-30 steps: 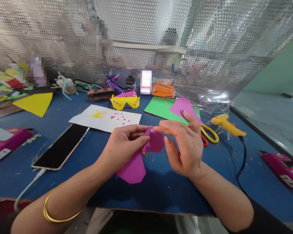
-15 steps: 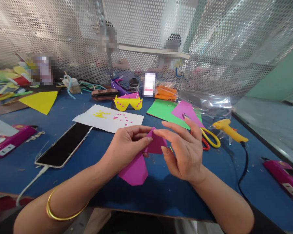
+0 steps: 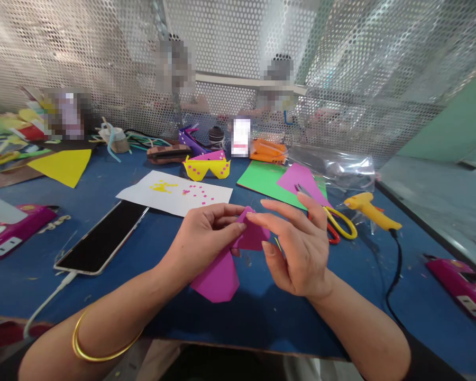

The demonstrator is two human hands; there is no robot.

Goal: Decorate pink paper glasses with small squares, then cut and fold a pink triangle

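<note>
A magenta cutout, of paper or thin foam, is pinched between the thumb and fingers of my left hand. One wide lobe hangs below that hand, and the other part shows to its right. My right hand has its fingers apart, with the index fingertip at the top edge of the cutout and the thumb away from it. Beyond the hands, a white sheet carries small yellow and magenta squares. Yellow paper glasses with magenta dots stand behind the sheet.
At right lie scissors, a yellow glue gun, green sheets and a magenta offcut. A phone with a cable is at left. Magenta power strips flank the blue table. A perforated metal screen stands behind.
The view has shifted slightly. My right index finger stays at the magenta cutout's top edge, and the cutout's right part looks a little more bent; my left hand keeps its pinch.
</note>
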